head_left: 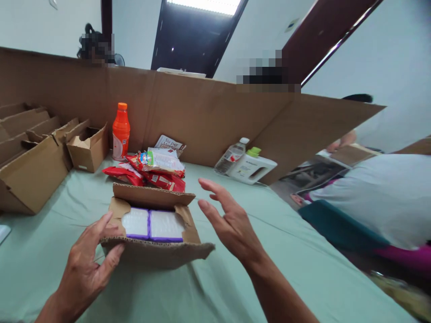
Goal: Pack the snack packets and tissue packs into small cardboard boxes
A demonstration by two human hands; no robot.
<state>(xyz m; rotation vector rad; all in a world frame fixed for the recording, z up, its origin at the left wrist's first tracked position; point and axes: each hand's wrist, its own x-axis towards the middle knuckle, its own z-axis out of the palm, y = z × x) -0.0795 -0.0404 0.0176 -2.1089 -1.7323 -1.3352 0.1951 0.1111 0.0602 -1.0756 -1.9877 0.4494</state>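
Note:
An open cardboard box [158, 255] stands on the green cloth between my hands, its flaps raised. Inside sit two white packs with purple edges [166, 225], side by side. At the box's left end is my left hand [89, 260], fingers apart, with the fingertips over or against the left flap; contact is hard to tell. My right hand [229, 220] hovers off the box's right side, thumb and fingers spread, holding nothing. Just behind the box lies a pile of red snack packets [158, 168].
Several cardboard boxes [33, 175] stand at the left. An orange bottle [121, 132], a clear bottle [232, 156] and a white jug with a green cap [252, 167] stand before a tall cardboard partition [208, 116]. A person in a light shirt [380, 197] is at the right.

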